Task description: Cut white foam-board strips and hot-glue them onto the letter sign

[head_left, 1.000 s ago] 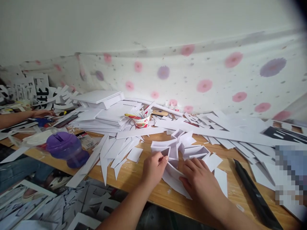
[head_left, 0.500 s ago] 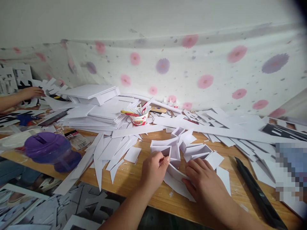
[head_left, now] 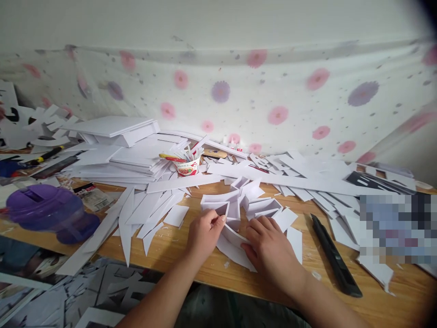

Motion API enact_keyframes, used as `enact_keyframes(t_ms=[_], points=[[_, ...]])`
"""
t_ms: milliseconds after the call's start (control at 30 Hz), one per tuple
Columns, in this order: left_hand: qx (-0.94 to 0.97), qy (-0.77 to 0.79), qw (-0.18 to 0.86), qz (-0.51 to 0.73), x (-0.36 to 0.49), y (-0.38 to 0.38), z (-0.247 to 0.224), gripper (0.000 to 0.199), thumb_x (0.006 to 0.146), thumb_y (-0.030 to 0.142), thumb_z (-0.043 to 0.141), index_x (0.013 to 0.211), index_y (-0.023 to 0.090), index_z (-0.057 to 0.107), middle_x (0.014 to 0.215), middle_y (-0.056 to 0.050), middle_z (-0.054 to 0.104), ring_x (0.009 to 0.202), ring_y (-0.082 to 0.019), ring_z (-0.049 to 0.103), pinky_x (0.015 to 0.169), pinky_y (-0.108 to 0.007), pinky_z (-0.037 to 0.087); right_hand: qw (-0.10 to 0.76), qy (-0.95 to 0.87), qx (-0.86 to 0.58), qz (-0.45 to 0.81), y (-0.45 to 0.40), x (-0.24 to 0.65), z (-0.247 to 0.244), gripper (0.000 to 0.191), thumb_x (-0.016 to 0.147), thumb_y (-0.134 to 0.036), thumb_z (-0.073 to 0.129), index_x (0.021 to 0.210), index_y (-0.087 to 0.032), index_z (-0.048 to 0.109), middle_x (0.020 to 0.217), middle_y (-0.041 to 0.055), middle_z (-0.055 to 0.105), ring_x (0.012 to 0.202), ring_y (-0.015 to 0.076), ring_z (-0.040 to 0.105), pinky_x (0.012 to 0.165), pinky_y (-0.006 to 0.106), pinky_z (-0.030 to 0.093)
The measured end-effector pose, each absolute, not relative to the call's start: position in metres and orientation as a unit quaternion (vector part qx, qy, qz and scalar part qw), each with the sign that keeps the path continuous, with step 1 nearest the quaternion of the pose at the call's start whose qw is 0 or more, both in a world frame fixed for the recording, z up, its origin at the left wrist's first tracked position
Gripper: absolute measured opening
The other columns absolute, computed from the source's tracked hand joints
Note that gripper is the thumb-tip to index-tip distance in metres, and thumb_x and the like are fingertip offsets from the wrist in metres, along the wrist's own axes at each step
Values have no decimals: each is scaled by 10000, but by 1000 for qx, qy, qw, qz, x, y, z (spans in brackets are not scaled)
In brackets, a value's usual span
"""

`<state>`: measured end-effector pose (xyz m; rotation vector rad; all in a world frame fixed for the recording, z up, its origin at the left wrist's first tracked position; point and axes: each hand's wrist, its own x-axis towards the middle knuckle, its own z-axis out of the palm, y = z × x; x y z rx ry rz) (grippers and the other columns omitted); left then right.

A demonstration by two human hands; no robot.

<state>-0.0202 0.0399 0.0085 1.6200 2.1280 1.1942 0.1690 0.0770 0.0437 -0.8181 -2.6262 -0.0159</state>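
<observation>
A white foam-board piece with thin upright walls (head_left: 234, 206) lies on the wooden table in front of me. My left hand (head_left: 205, 231) is closed at its near left side, thumb and forefinger pinching the end of a wall. Along the near edge runs a curved white strip (head_left: 236, 236), standing on a flat white base (head_left: 232, 251). My right hand (head_left: 269, 243) is closed around the right end of this strip, thumb in front and fingers bent behind. Its fingertips are partly hidden by the hand itself.
A black utility knife (head_left: 334, 257) lies to the right. Behind stand a paper cup of thin strips (head_left: 187, 168) and stacked white boards (head_left: 116, 130). A purple-lidded container (head_left: 51, 207) is at left. White offcuts (head_left: 157, 212) surround the work. A pixelated patch covers the right side.
The view has turned to the right, so everything sits further left in it. Another person's hand at far left has nearly gone from sight. Both my hands keep their places on the piece.
</observation>
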Motion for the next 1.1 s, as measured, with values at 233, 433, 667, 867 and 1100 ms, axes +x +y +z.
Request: enact_keyframes(t_ms=[233, 433, 667, 867, 1100], points=[[549, 722, 106, 408, -20, 40, 10, 365, 843, 457, 453, 586, 199, 440, 562, 42, 456, 562, -118, 420, 545, -239, 268, 161, -940, -301, -23, 76, 169, 49, 11, 818, -198, 625, 814, -197, 615, 899, 56, 628, 879, 242, 510, 790, 373, 370], [548, 720, 104, 413, -20, 40, 10, 374, 843, 463, 456, 582, 196, 423, 566, 45, 456, 564, -114, 409, 554, -240, 271, 157, -939, -304, -25, 75, 170, 51, 30, 822, -204, 617, 849, -190, 621, 919, 46, 631, 893, 239, 510, 798, 369, 374], [548, 720, 101, 414, -19, 40, 10, 374, 841, 459, 456, 578, 194, 438, 568, 41, 462, 575, -117, 414, 550, -240, 267, 146, -941, -303, -29, 76, 169, 52, 36, 828, -219, 617, 839, -185, 622, 935, 63, 636, 913, 239, 514, 814, 370, 380], [552, 717, 97, 414, -19, 39, 9, 365, 845, 452, 459, 588, 194, 478, 570, 38, 482, 577, -119, 425, 548, -239, 272, 146, -941, -303, -30, 75, 170, 53, 37, 826, -218, 625, 848, -188, 624, 943, 50, 637, 911, 232, 516, 816, 361, 385], [548, 718, 93, 418, -19, 41, 8, 368, 839, 454, 465, 576, 196, 461, 551, 45, 456, 567, -120, 422, 548, -239, 270, 137, -943, -303, -32, 74, 170, 54, 46, 825, -225, 627, 853, -188, 626, 950, 50, 636, 910, 232, 516, 812, 360, 384]])
